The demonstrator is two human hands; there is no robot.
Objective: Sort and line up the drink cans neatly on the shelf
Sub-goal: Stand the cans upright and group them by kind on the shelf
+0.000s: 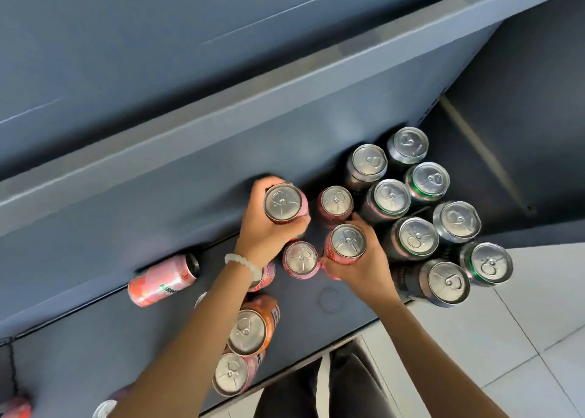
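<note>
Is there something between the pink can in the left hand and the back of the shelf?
Nothing visible. The left hand grips a pink can close to the shelf's back wall, and no other can shows behind it. The nearest pink can stands to its right.

Both arms outstretched, left grip (269, 224) and right grip (357, 259) each curled, fingers wrapped tight.

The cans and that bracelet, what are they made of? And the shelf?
The pink can in the left hand looks like thin metal, probably aluminium: its bare silver top shines, and the side carries printed colour. The white bracelet is round, smooth beads, maybe stone or plastic. The grey shelf looks like matt painted metal, though I can't be sure.
</note>
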